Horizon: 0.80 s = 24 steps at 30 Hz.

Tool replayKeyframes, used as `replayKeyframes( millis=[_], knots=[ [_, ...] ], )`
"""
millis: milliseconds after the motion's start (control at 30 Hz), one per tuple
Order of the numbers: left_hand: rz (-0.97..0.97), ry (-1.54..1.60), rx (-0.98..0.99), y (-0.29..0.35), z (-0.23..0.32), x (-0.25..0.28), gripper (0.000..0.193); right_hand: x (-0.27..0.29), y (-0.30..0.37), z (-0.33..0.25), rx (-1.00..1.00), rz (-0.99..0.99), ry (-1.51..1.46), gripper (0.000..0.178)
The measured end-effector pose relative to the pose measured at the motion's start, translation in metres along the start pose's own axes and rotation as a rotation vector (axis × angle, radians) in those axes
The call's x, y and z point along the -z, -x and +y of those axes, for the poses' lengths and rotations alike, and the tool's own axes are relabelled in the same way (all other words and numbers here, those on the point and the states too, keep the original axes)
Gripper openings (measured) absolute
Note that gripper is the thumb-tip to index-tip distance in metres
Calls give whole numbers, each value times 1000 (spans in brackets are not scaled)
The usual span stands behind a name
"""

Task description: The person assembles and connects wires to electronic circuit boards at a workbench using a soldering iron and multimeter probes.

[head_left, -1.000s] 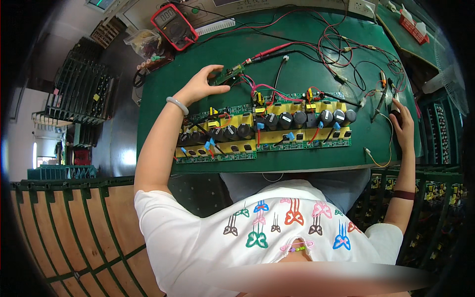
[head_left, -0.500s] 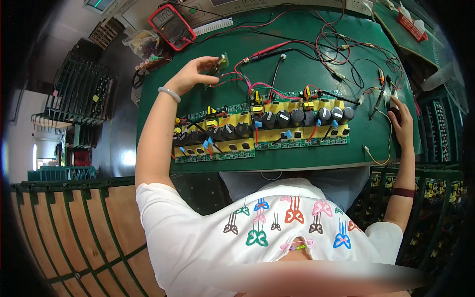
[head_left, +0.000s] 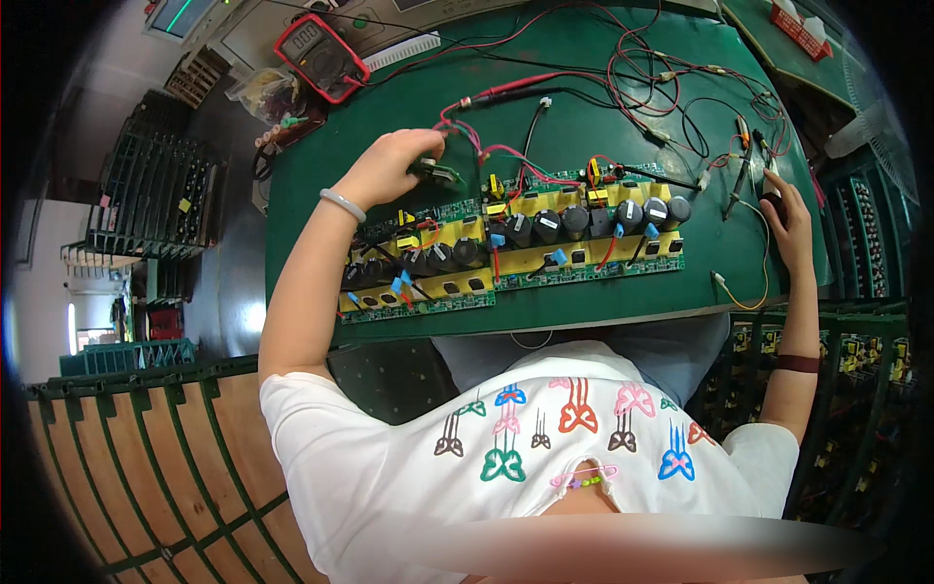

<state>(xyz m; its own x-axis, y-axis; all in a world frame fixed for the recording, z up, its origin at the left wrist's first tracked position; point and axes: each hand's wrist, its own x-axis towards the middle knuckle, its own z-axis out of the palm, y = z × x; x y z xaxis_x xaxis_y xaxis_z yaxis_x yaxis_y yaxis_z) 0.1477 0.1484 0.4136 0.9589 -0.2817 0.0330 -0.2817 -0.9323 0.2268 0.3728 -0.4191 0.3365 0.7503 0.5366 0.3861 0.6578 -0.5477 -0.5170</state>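
Observation:
My left hand (head_left: 397, 164) is closed around a small green circuit board (head_left: 440, 173), holding it just above the back edge of the left large board. Its fingertips are partly hidden. Below lies a left power board (head_left: 448, 292) with yellow heat sinks and dark round capacitors, joined end to end with a right power board (head_left: 584, 255) of the same kind. Pink and red wires (head_left: 525, 165) run near the small board. At the table's right edge, my right hand (head_left: 793, 222) is curled over a small black object (head_left: 774, 202), mostly covered by the fingers.
A red multimeter (head_left: 323, 58) stands at the back left beside a plastic bag (head_left: 268, 94). Red and black test leads (head_left: 525, 90) tangle across the back of the green table (head_left: 389, 107). Racks of boards (head_left: 856, 389) stand at the right, and a red basket (head_left: 801, 31) at the far right.
My left hand has moved nearer and turned, lowering the small circuit board toward the left power board. The right hand stays by the black object. The view has shifted slightly.

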Motion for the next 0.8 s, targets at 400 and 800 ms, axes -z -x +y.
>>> replayKeyframes(
  millis=[400,800],
  knots=[
    [-15,383,237,-49,-6,0,51,1,0,-3,-48,-18,-8,42],
    [9,166,132,-54,31,4,31,3,3,-4,-66,-7,-11,42]
  ],
)
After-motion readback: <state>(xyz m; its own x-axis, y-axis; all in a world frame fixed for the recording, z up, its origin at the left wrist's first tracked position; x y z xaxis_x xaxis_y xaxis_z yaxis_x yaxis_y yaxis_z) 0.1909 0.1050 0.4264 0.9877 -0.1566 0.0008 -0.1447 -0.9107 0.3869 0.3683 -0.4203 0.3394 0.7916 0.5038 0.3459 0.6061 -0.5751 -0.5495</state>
